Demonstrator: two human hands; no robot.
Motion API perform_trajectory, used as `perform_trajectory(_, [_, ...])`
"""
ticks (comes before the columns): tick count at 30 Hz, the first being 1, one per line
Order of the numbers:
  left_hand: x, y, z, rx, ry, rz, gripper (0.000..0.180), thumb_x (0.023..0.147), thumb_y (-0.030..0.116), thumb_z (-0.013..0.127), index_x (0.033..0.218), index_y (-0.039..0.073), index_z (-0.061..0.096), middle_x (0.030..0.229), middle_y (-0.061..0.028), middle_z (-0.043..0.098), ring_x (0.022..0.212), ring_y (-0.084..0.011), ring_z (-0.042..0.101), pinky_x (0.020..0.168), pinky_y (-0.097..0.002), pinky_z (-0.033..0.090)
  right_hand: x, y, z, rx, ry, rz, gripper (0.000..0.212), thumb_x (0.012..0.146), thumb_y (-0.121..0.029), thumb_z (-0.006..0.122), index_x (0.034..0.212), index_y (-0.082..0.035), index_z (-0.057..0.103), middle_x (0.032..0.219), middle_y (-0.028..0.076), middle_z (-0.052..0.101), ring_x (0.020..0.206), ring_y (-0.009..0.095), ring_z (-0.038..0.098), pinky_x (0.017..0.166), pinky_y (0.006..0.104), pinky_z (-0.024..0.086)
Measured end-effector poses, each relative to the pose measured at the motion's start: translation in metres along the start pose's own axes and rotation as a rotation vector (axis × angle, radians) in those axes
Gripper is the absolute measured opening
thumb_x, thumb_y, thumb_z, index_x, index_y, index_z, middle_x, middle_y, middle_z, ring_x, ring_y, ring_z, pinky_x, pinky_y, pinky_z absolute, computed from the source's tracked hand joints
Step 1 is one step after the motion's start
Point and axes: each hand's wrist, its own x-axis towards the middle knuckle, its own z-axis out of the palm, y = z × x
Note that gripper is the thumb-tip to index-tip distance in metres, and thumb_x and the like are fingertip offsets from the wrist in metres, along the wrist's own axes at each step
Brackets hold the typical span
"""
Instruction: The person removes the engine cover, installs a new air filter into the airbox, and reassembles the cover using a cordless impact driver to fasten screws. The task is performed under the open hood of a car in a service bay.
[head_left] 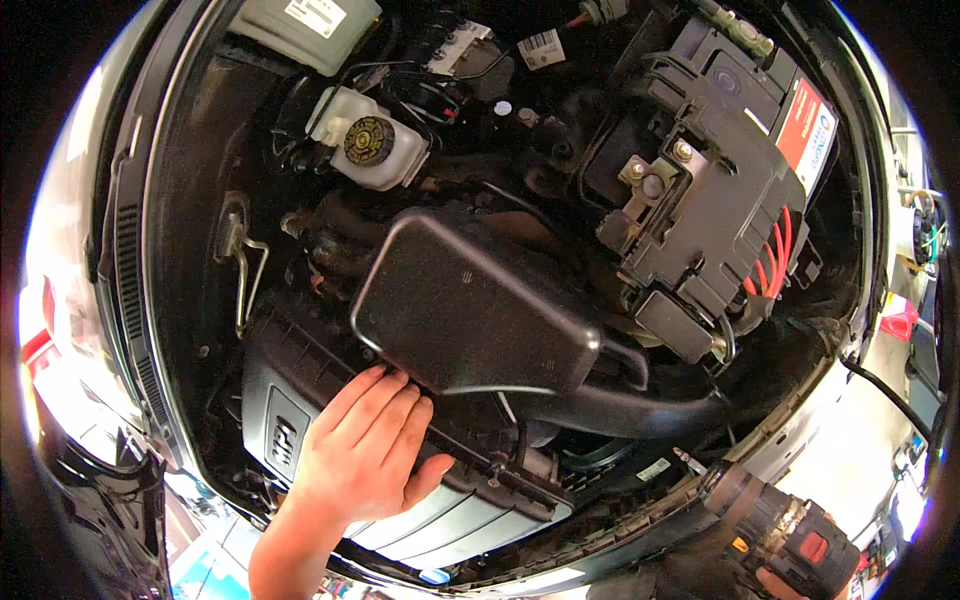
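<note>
The left hand (365,450) rests open, fingertips (398,379) at the near edge of the black box (470,310) mid engine bay (195,290), the right hand (774,583) closed round the drill (785,530); seemingly a steadying step, the next move calling for the bit (684,458) clear of fingers.

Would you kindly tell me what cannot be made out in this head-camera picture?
Hidden, head view: most of the right hand, behind the power drill it holds and past the lower edge.
Hidden, head view: the surface directly beneath the left hand, covered by its palm and fingers.
Cut off, head view: the far end of the pale grey box, by the upper edge.
Too small, head view: the exact shape of the drill bit at its tip.
</note>
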Motion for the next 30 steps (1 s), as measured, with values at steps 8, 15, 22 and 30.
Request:
perform_trajectory(8, [-0.029,-0.012,0.004,0.19,0.191,-0.17,0.048,0.1,0.037,0.047,0.096,-0.004,0.07,0.104,-0.0201,0.07,0.102,-0.0402,0.068,0.098,-0.0555,0.051,0.013,0.013,0.006,0.071,-0.074,0.053,0.034,0.086,-0.022,0.077,0.116,-0.008,0.069,0.101,0.009,0.073,0.09,0.024,0.069,0.078,0.0376,0.055])
perform_trajectory(15, [-0.014,-0.025,0.006,0.075,0.096,-0.197,0.051,0.097,0.042,0.047,0.097,-0.004,0.07,0.104,-0.0201,0.068,0.11,-0.0417,0.061,0.104,-0.0585,0.042,0.022,0.014,0.01,0.066,-0.129,0.083,0.035,0.087,-0.021,0.076,0.119,-0.007,0.067,0.1,0.009,0.072,0.089,0.023,0.068,0.077,0.0371,0.054])
perform_trajectory(22, [0.008,-0.019,0.002,0.018,0.131,-0.298,0.019,0.074,0.014,0.069,0.091,0.008,0.074,0.097,-0.0068,0.071,0.106,-0.0318,0.063,0.106,-0.0515,0.04,0.018,0.012,0.007,0.006,-0.161,0.063,0.036,0.089,-0.02,0.074,0.121,-0.007,0.066,0.1,0.009,0.071,0.088,0.022,0.067,0.077,0.0366,0.054])
perform_trajectory(30, [0.0,-0.022,-0.001,-0.08,0.231,-0.408,0.009,0.076,0.022,0.075,0.078,0.014,0.075,0.087,0.0013,0.073,0.101,-0.0218,0.065,0.105,-0.048,0.043,0.022,-0.027,0.005,0.108,-0.173,0.128,0.041,0.086,-0.016,0.077,0.124,-0.007,0.064,0.105,0.008,0.07,0.092,0.023,0.067,0.08,0.0377,0.054])
